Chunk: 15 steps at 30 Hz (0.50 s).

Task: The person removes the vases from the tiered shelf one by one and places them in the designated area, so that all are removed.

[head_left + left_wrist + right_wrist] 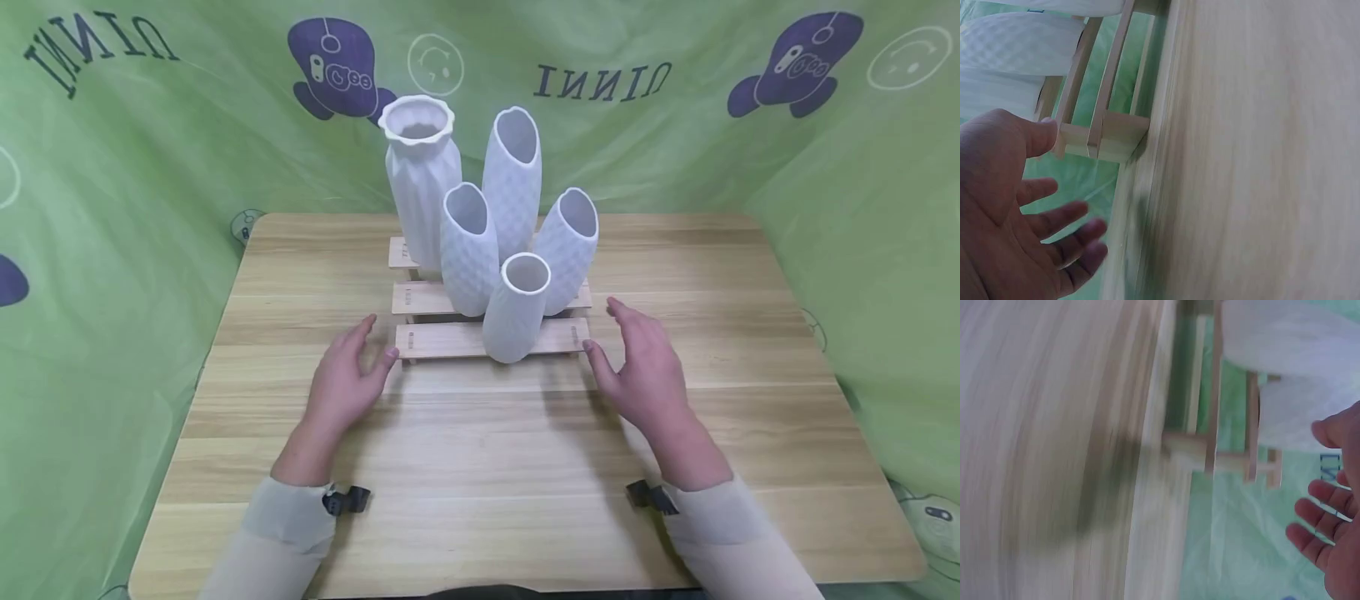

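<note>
A small stepped wooden rack point(438, 340) with three slats stands on the table, bearing several white vases. A tall fluted vase with a scalloped rim point(423, 196) is at the back left, and a tall textured vase point(513, 179) at the back right. Two slant-mouthed vases point(469, 258) are on the middle slat, and a small round-mouthed vase point(516, 321) is at the front. My left hand point(347, 375) is beside the rack's left end, fingers spread, thumb tip near the front slat. At the opposite end my right hand point(643, 367) mirrors it, palm inward, holding nothing.
The wooden table point(480, 500) extends around the rack on all sides. A green printed cloth point(637, 150) hangs behind it and along both sides. Each sleeve carries a black strap point(347, 500) at the cuff.
</note>
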Available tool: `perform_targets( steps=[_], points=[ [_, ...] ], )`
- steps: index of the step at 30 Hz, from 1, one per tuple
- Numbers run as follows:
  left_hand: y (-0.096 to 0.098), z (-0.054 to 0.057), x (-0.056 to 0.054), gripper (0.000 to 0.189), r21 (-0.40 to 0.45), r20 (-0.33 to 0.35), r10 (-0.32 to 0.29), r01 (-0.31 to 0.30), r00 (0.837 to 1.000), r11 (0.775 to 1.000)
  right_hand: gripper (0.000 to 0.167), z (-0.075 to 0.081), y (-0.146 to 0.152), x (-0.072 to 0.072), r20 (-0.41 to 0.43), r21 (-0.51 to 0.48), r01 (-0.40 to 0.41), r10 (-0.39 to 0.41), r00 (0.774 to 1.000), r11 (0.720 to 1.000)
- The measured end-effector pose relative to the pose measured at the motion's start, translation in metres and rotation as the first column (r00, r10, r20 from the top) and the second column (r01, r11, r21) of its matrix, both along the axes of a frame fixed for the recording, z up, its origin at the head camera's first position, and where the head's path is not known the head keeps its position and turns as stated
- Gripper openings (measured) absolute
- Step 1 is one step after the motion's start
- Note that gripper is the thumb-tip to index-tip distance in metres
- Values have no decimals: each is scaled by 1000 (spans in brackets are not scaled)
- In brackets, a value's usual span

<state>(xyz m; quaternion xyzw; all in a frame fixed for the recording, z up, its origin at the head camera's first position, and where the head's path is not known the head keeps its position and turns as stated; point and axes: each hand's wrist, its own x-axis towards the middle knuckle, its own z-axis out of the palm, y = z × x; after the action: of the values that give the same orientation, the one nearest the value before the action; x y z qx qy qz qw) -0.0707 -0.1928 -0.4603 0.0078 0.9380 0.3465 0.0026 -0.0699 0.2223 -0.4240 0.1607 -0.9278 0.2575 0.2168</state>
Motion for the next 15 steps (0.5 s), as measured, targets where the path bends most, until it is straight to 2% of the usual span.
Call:
perform_targets(
  steps=[3,6,11,15],
  points=[
    [5,-2,-3,66,105,29,14,-17,999,994,62,1,-13,2,-27,-112,-39,36,999,993],
    [9,-4,-6,60,165,50,25,-33,998,986,64,1,-26,2,-34,-199,-74,68,997,977],
    [16,-8,-9,51,195,65,56,-68,996,979,74,1,-46,1,-33,-285,-121,116,993,951],
    [19,-12,-10,46,197,51,78,-87,996,977,79,1,-60,-1,-45,-338,-151,144,989,929]
  ],
)
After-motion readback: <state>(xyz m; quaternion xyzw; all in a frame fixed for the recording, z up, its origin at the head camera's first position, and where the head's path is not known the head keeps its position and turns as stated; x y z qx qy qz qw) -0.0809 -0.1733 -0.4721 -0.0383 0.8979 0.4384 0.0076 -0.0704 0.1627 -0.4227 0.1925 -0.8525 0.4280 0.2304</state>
